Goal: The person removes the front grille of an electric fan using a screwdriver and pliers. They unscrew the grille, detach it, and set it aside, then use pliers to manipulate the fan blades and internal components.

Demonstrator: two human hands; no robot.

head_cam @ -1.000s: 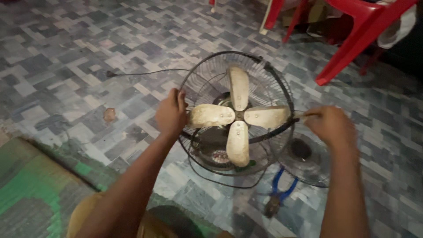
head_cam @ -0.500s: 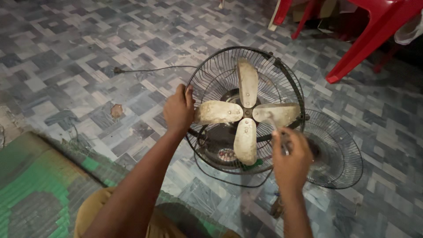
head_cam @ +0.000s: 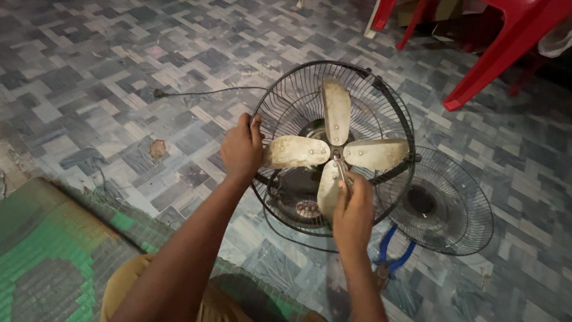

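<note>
Fan blades hub being undone: left hand grips blade, right hand clamps small tool; next needs steady twist

loose grille right, bare floor left

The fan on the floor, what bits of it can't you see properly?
Head view:
- Tool at the fan hub: the right hand covers most of it, kind unclear.
- Lower blade: partly behind that hand.
- Pliers: jaws hidden by the arm.
- Left hand fingertips: hidden behind the rim.
- Red chair: cut by the top edge.
</note>
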